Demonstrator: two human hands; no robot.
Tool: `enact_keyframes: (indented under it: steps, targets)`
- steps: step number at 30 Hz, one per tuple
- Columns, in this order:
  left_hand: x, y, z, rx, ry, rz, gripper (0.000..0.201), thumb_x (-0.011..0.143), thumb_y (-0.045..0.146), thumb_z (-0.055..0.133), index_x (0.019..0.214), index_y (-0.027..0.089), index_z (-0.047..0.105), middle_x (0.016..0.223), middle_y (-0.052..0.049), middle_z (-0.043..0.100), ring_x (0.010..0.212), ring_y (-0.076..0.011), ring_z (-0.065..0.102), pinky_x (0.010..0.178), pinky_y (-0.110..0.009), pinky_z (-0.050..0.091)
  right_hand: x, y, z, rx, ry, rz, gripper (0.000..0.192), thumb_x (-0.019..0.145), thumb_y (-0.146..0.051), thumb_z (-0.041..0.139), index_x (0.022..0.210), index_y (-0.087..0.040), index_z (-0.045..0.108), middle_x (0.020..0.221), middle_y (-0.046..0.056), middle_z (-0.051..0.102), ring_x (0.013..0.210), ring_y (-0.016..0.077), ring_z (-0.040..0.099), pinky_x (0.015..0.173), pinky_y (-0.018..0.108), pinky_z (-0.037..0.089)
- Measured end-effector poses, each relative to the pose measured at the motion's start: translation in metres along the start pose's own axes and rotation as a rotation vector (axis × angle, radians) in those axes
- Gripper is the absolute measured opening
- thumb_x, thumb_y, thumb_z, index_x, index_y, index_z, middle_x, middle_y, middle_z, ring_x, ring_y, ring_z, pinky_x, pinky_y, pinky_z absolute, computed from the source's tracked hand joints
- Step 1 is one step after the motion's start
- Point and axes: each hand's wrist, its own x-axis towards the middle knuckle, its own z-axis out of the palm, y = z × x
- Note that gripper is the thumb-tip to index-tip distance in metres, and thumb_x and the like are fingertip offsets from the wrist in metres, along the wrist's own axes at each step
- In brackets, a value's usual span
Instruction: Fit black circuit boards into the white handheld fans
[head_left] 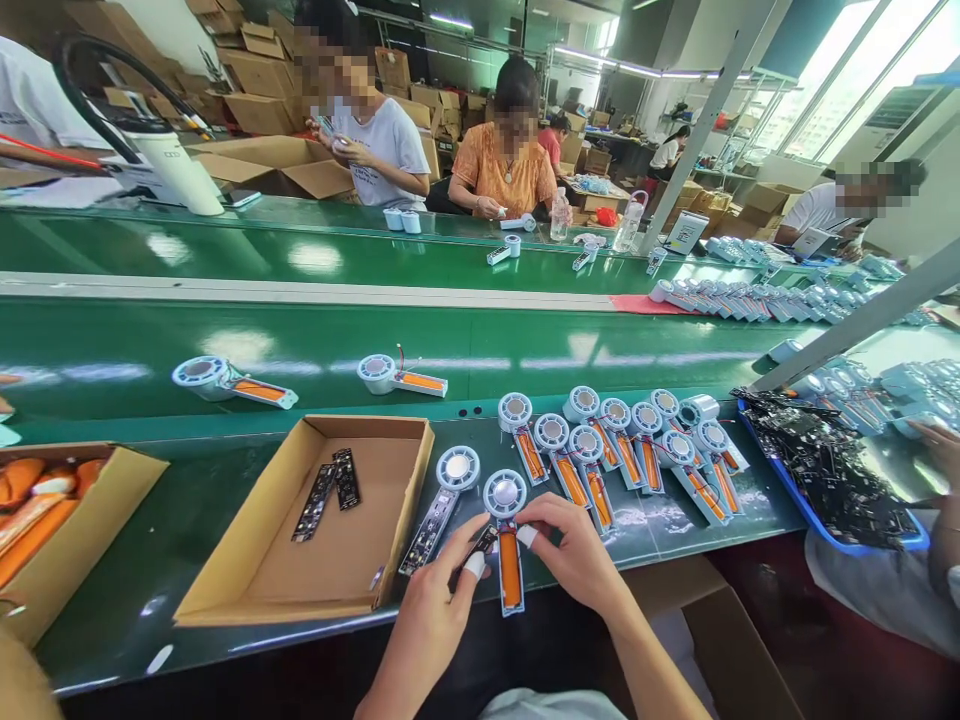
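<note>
A small handheld fan housing (508,540), with a round white head and an orange battery in its handle, is held flat on the green bench between both hands; its handle is pinched at the upper end by the right hand (577,555), whose taped fingertip rests on the orange part; a narrow black circuit board (480,548) is gripped by the left hand (431,620), also taped at one finger, and is set against the left edge of the handle. Just left of the left hand, a second housing (442,508) with a board already in its handle is laid at a slant; touching it on the far side, an open cardboard box (259,560) is seen, with two black boards (330,490) lying in it. Beyond and to the right of the right hand, a cluster of housings with orange batteries (637,455) is spread on the bench; further right, a blue tray (806,510) heaped with black boards is placed. Ahead of both hands, two more housings (401,375) are carried on the green conveyor belt (112,350); other people are seated across it.
</note>
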Motion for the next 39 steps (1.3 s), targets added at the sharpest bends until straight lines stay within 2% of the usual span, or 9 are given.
enact_keyframes:
  steps: [5, 7, 12, 17, 22, 27, 30, 35, 39]
  targets:
    - [0.001, 0.003, 0.004, 0.024, -0.02, 0.032, 0.047, 0.091, 0.023, 0.04, 0.131, 0.024, 0.063, 0.114, -0.007, 0.077, 0.072, -0.0183, 0.077, 0.078, -0.032, 0.064, -0.002, 0.001, 0.014, 0.012, 0.031, -0.001, 0.02, 0.086, -0.011, 0.06, 0.092, -0.021, 0.076, 0.091, 0.003, 0.069, 0.071, 0.0132, 0.061, 0.062, 0.024, 0.048]
    - [0.001, 0.005, 0.005, 0.028, -0.02, 0.047, 0.048, 0.089, 0.02, 0.04, 0.131, 0.024, 0.063, 0.114, -0.006, 0.077, 0.072, -0.0186, 0.077, 0.077, -0.033, 0.064, -0.001, 0.001, 0.017, 0.009, 0.04, 0.01, 0.021, 0.085, -0.011, 0.06, 0.094, -0.022, 0.076, 0.09, 0.003, 0.068, 0.068, 0.0125, 0.06, 0.061, 0.024, 0.048]
    - [0.001, 0.006, 0.006, 0.212, 0.027, 0.162, 0.051, 0.088, 0.013, 0.038, 0.127, 0.026, 0.066, 0.108, -0.006, 0.078, 0.098, -0.0229, 0.075, 0.085, -0.034, 0.062, 0.0, 0.0, 0.02, 0.026, 0.093, 0.03, 0.014, 0.084, -0.015, 0.061, 0.087, -0.02, 0.074, 0.086, 0.003, 0.067, 0.065, 0.0119, 0.055, 0.059, 0.023, 0.045]
    - [-0.003, 0.007, 0.004, 0.508, 0.006, 0.211, 0.056, 0.087, 0.007, 0.034, 0.121, 0.031, 0.072, 0.098, -0.006, 0.076, 0.071, -0.0207, 0.076, 0.058, -0.025, 0.058, 0.005, -0.005, 0.019, 0.086, 0.132, 0.046, 0.011, 0.087, -0.02, 0.06, 0.082, -0.019, 0.07, 0.079, 0.002, 0.063, 0.065, 0.0128, 0.054, 0.057, 0.023, 0.044]
    - [-0.003, 0.006, 0.005, 0.269, 0.093, 0.128, 0.05, 0.088, 0.015, 0.041, 0.132, 0.027, 0.062, 0.109, -0.006, 0.079, 0.098, -0.0245, 0.077, 0.077, -0.032, 0.063, 0.005, -0.013, 0.02, -0.243, 0.038, -0.059, 0.022, 0.082, -0.006, 0.057, 0.089, -0.021, 0.071, 0.091, 0.003, 0.064, 0.071, 0.0138, 0.06, 0.063, 0.024, 0.047]
    - [-0.003, 0.006, 0.005, 0.088, 0.123, 0.029, 0.034, 0.089, 0.023, 0.045, 0.113, 0.022, 0.069, 0.105, -0.007, 0.081, 0.091, -0.0261, 0.079, 0.075, -0.036, 0.065, 0.005, -0.02, 0.02, -0.607, -0.06, -0.118, 0.023, 0.083, -0.003, 0.059, 0.093, -0.022, 0.069, 0.094, 0.004, 0.065, 0.08, 0.0173, 0.064, 0.066, 0.025, 0.047]
    - [-0.006, 0.006, 0.011, 0.124, 0.175, 0.1, 0.032, 0.091, 0.024, 0.047, 0.111, 0.024, 0.072, 0.102, -0.006, 0.082, 0.091, -0.0247, 0.079, 0.082, -0.035, 0.065, 0.005, -0.023, 0.024, -0.738, -0.08, -0.14, 0.018, 0.084, -0.004, 0.062, 0.087, -0.021, 0.067, 0.092, 0.004, 0.064, 0.076, 0.0183, 0.063, 0.062, 0.027, 0.045]
    - [-0.014, -0.002, 0.029, 0.345, 0.367, 0.381, 0.036, 0.097, 0.02, 0.044, 0.123, 0.016, 0.068, 0.118, -0.014, 0.077, 0.104, -0.0249, 0.076, 0.087, -0.033, 0.063, 0.001, -0.021, 0.042, -0.985, 0.017, -0.193, 0.019, 0.084, -0.002, 0.063, 0.077, -0.021, 0.061, 0.085, 0.007, 0.064, 0.07, 0.0224, 0.057, 0.058, 0.033, 0.042]
    - [-0.013, -0.003, 0.03, 0.461, 0.366, 0.467, 0.038, 0.097, 0.014, 0.043, 0.126, 0.015, 0.067, 0.12, -0.014, 0.076, 0.106, -0.0252, 0.075, 0.088, -0.034, 0.063, 0.003, -0.019, 0.043, -0.983, -0.004, -0.25, 0.021, 0.087, -0.003, 0.063, 0.076, -0.021, 0.06, 0.084, 0.006, 0.063, 0.069, 0.0211, 0.055, 0.059, 0.033, 0.041]
